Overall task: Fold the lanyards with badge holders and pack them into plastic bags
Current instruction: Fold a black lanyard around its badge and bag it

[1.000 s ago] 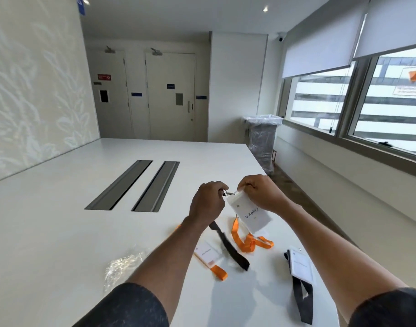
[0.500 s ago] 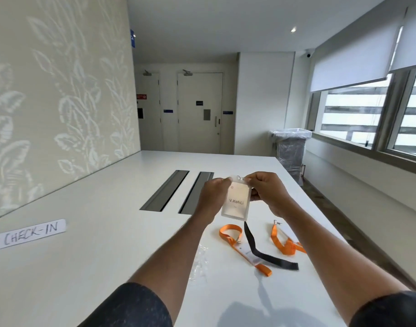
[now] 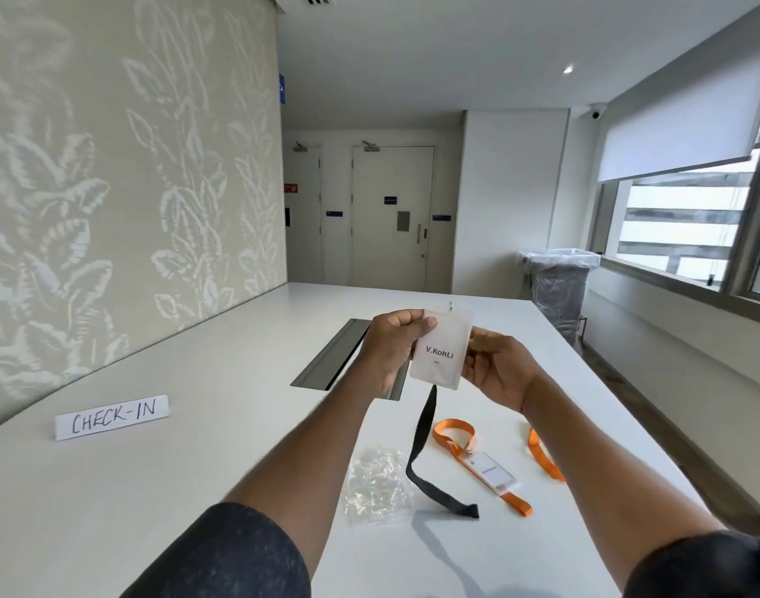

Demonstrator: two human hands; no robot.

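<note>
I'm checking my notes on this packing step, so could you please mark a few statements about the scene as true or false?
1. Both the left hand and the right hand hold the badge holder. True.
2. The lanyard hanging below the badge holder is orange. False: it is black.
3. The plastic bags lie on the table, left of that lanyard. True.
4. The paper sign reads CHECK-OUT. False: it reads CHECK-IN.

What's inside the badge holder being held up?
The badge holder holds a white card printed V.KohLi; the smaller print below is unreadable. The left hand covers its upper-left corner.
</note>
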